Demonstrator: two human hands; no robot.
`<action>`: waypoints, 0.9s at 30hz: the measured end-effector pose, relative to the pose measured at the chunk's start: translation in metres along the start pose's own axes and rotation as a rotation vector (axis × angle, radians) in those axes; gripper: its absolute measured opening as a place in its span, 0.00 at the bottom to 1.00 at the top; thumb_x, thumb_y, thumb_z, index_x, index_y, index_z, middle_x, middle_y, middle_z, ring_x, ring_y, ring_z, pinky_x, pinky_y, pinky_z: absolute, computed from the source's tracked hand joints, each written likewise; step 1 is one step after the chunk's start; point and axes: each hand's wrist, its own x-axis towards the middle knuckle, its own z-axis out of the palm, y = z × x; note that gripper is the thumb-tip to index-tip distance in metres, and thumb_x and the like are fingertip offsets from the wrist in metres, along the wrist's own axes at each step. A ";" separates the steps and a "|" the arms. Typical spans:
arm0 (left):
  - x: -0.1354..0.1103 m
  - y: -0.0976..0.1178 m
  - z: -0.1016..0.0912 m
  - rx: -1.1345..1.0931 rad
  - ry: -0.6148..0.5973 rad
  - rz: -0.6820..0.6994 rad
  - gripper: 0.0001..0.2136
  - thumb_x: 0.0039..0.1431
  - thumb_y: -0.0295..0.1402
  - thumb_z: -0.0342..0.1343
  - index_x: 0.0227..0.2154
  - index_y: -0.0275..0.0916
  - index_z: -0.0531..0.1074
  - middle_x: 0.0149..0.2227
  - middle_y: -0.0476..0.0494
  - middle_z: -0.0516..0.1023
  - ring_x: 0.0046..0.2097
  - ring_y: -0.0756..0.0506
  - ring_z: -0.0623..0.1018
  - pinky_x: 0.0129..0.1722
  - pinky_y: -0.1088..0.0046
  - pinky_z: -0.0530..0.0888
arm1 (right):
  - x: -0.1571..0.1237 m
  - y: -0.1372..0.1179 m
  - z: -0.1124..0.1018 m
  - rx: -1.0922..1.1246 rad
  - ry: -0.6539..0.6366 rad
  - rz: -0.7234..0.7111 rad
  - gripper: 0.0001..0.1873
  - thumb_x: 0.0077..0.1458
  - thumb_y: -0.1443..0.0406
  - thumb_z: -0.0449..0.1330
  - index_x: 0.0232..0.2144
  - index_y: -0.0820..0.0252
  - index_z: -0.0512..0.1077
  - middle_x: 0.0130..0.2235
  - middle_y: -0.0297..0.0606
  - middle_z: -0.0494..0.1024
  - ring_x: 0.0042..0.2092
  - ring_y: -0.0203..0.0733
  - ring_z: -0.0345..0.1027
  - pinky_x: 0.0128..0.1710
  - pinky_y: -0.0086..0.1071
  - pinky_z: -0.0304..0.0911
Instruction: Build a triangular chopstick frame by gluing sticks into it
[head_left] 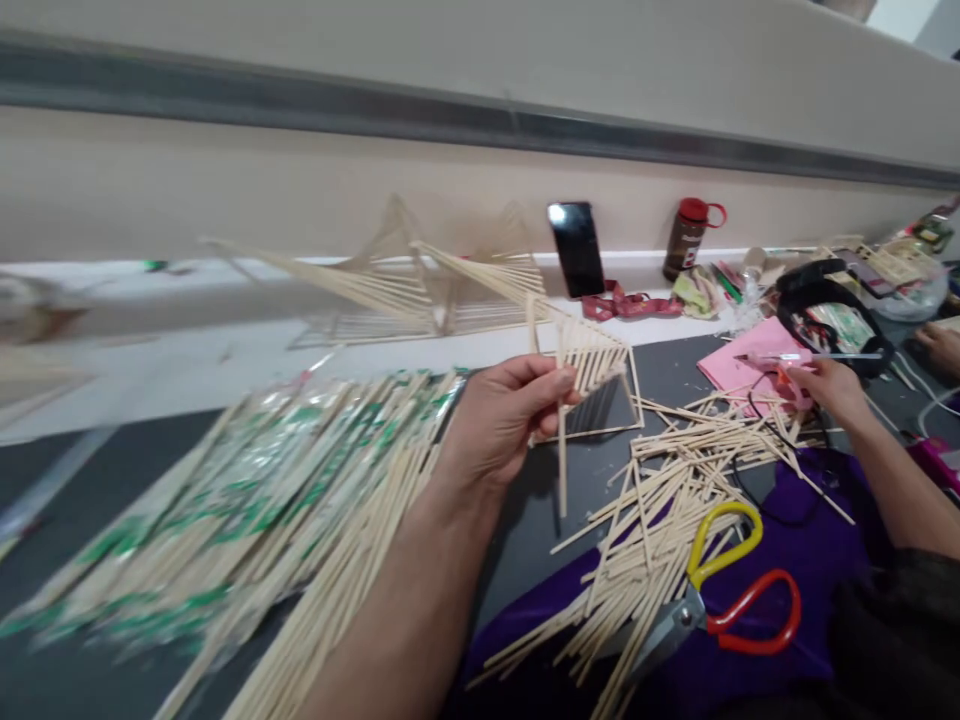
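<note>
My left hand (510, 410) is closed, its thumb and fingers pinching a small frame built of thin wooden sticks (596, 355). One stick of the frame hangs down below my fingers. To the right, my right hand (829, 390) is wrapped round a pink hot glue gun (776, 358); its nozzle points left and a clear glue stick sticks out behind. Under the gun lies pink paper (724, 360). Between my hands spreads a heap of loose sticks (660, 500), with yellow and red-handled scissors (694, 600) on its near side.
Plastic-wrapped bundles of sticks (247, 490) cover the left. Larger stick structures (352, 285) stand by the wall, blurred. A phone (577, 250) leans upright near a red-capped bottle (686, 238). Purple cloth (817, 560) lies in front. Another person's hand (941, 345) shows far right.
</note>
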 end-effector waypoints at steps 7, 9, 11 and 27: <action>0.006 -0.004 -0.005 0.027 0.062 0.071 0.14 0.31 0.33 0.69 0.17 0.36 0.69 0.15 0.52 0.72 0.13 0.58 0.62 0.13 0.83 0.56 | -0.015 -0.068 0.024 -0.501 -0.108 -0.307 0.14 0.52 0.54 0.60 0.31 0.56 0.79 0.27 0.41 0.79 0.28 0.42 0.70 0.29 0.37 0.59; 0.006 -0.005 -0.005 0.048 0.081 0.103 0.13 0.32 0.33 0.69 0.17 0.36 0.69 0.16 0.52 0.72 0.14 0.58 0.62 0.13 0.83 0.56 | -0.027 -0.107 0.048 -0.261 -0.288 -0.377 0.13 0.53 0.55 0.60 0.32 0.56 0.79 0.28 0.38 0.79 0.27 0.39 0.69 0.27 0.34 0.61; 0.005 -0.005 -0.005 0.077 0.104 0.138 0.12 0.34 0.33 0.68 0.17 0.36 0.69 0.15 0.53 0.71 0.14 0.57 0.61 0.13 0.82 0.56 | -0.037 -0.147 0.075 -0.119 -0.411 -0.476 0.11 0.53 0.58 0.61 0.29 0.57 0.79 0.25 0.36 0.77 0.27 0.37 0.68 0.27 0.31 0.61; -0.012 -0.005 0.007 0.291 0.210 0.354 0.07 0.44 0.33 0.64 0.21 0.37 0.73 0.16 0.55 0.68 0.18 0.56 0.62 0.19 0.79 0.60 | -0.046 -0.205 0.172 0.373 -0.647 -0.457 0.08 0.45 0.65 0.63 0.19 0.63 0.73 0.20 0.29 0.70 0.23 0.28 0.58 0.22 0.25 0.52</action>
